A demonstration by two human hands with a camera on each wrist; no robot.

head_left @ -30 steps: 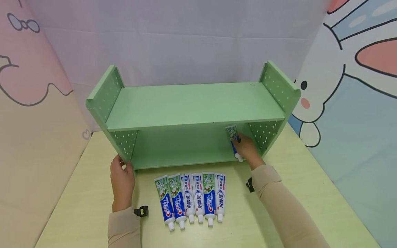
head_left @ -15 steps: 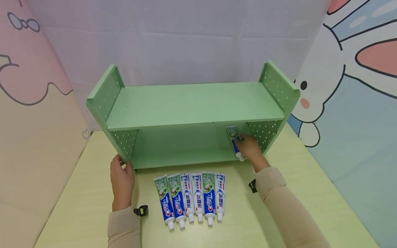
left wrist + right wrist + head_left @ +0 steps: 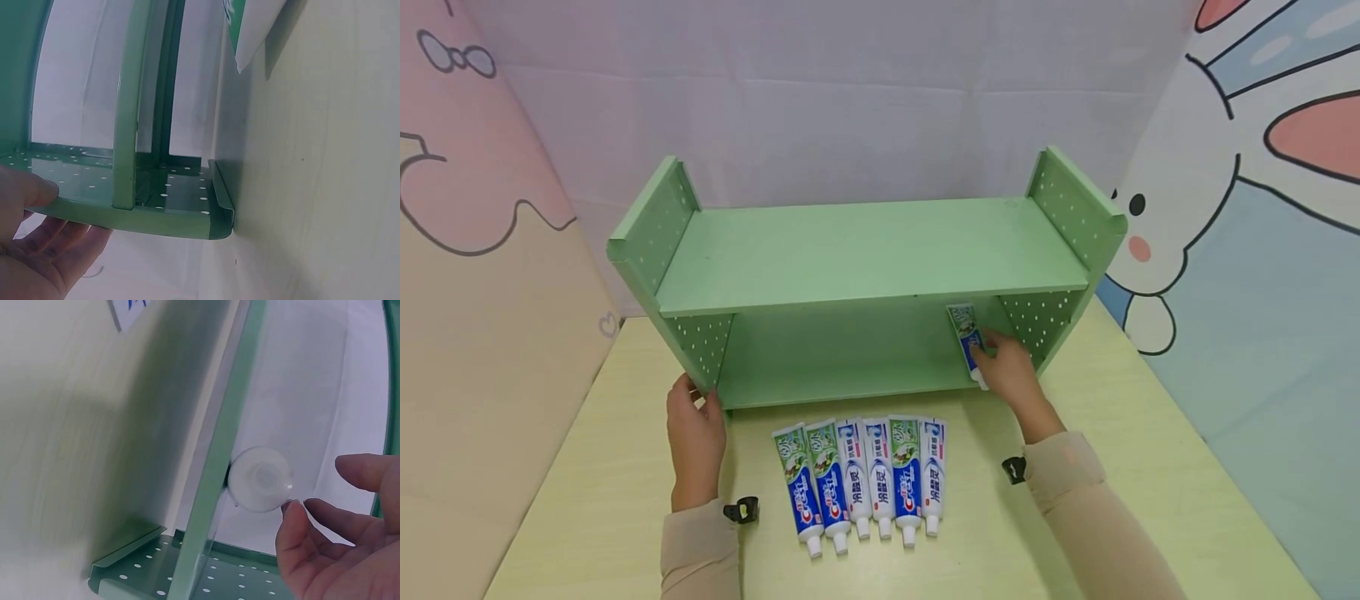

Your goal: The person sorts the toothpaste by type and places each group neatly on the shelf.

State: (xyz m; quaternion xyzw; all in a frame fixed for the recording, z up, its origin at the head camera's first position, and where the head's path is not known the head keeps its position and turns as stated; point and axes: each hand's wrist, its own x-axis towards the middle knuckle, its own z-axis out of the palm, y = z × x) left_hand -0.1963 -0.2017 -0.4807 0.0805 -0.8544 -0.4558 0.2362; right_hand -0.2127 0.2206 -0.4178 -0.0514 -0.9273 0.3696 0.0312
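A green two-tier shelf (image 3: 872, 254) with perforated side panels stands on the table. My left hand (image 3: 696, 442) grips its left side panel, thumb on the inner face and fingers outside, as the left wrist view shows. On the lower tier, near the right end, a green-and-blue toothpaste tube (image 3: 964, 327) lies with its cap towards the front. In the right wrist view its white cap (image 3: 259, 479) points at the camera. My right hand (image 3: 1011, 371) is just right of this tube, thumb and fingers parted, fingertips close to the cap end.
In front of the shelf, several toothpaste tubes lie side by side, caps towards me: green-and-blue ones (image 3: 829, 483) and white ones (image 3: 880, 475). They rest on the pale wooden table (image 3: 602, 500). Cloth backdrops (image 3: 850, 108) hang behind and on both sides.
My right hand has let go of the tube on the lower tier and drawn back slightly to the right and towards me. The left hand has stayed on the side panel.
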